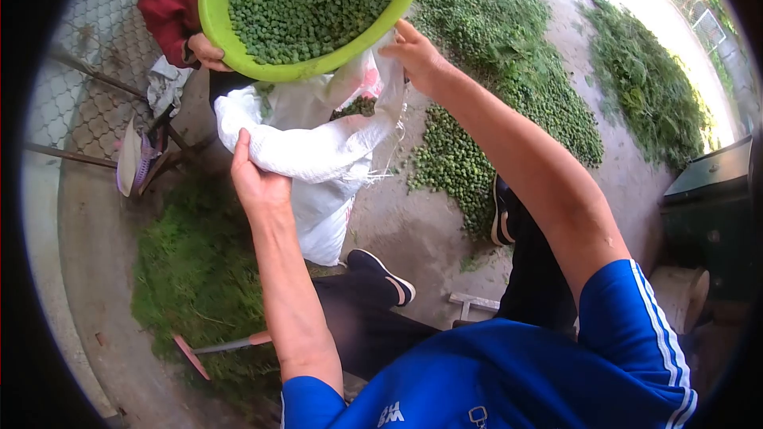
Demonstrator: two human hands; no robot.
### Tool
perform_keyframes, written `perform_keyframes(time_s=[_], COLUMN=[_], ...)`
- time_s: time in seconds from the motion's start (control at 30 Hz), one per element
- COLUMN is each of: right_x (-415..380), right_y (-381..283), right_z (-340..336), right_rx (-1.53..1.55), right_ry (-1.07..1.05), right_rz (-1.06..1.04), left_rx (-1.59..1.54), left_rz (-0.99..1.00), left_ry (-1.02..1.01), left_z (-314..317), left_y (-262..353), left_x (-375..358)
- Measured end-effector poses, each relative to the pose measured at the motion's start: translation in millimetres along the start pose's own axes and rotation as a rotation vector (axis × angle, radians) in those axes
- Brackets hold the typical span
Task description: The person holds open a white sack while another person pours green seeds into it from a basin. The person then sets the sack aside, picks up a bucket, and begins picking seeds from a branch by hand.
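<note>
A white woven sack [318, 222] stands in front of me with its mouth held wide. My left hand [261, 181] is closed on the near left part of its folded rim, thumb on top. At the right side of the mouth, my right hand [420, 57] pinches the sack's edge, fingertips right by the basin. Over the far side of the mouth tilts a lime-green basin [298, 72] full of small round green fruits [314, 4]. Another person's hand [208, 52], below a red sleeve, grips the basin's left rim. Some green fruits show inside the sack.
Heaps of green fruits [509, 71] cover the floor ahead right, with a pile of leafy cuttings [648, 83] beyond. More feathery greens [199, 270] lie at left under a tool with a pinkish head [191, 357]. A dark box [707, 191] stands right.
</note>
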State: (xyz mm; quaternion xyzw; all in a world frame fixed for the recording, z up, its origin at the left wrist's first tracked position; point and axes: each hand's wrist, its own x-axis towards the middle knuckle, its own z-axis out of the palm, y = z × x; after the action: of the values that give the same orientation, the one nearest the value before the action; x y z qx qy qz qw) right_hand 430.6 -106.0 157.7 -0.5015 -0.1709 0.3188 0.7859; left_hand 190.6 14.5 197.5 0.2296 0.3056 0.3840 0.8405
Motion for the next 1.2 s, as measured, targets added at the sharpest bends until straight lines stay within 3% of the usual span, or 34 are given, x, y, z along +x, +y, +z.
perform_keyframes(time_s=[0.07,0.13,0.2,0.33,0.4,0.53,0.6,0.73,0.87,0.93,1.07,1.13,1.2], right_x=[5,8,21,26,27,23,20,22,22,20,19,18,17], right_y=[1,-4,-4,-11,-16,-22,-19,-24,-12,-16,-18,-18,-22], right_z=[2,-4,-27,-37,-36,-34,-28,-34,-35,-34,-35,-34,-36], right_rx=[-0.049,0.066,0.006,0.189,0.235,0.117,-0.181,0.013,-0.168,-0.146,-0.066,-0.017,0.019], right_ry=[-0.006,0.166,0.145,-0.062,0.1,0.108,0.179,0.23,0.185,0.214,0.219,0.257,0.224], right_rz=[-0.04,0.044,0.04,0.099,0.198,0.14,0.039,0.051,-0.011,-0.009,0.036,0.055,0.048], left_rx=[-0.027,-0.051,-0.063,-0.107,-0.1,-0.088,-0.096,-0.135,-0.087,-0.065,-0.085,-0.151,-0.132], left_rz=[0.003,0.005,0.01,-0.038,-0.023,0.043,0.037,0.033,0.09,0.143,0.16,0.136,0.181], left_ry=[-0.029,-0.058,-0.068,-0.1,-0.104,-0.104,-0.125,-0.179,-0.077,-0.169,-0.142,-0.407,-0.293], left_z=[-12,-16,-13,-15,-14,-1,5,4,8,8,9,1,5], left_y=[1,3,2,2,2,3,9,15,16,18,15,20,16], left_x=[13,18,15,18,18,10,4,8,6,8,16,27,29])
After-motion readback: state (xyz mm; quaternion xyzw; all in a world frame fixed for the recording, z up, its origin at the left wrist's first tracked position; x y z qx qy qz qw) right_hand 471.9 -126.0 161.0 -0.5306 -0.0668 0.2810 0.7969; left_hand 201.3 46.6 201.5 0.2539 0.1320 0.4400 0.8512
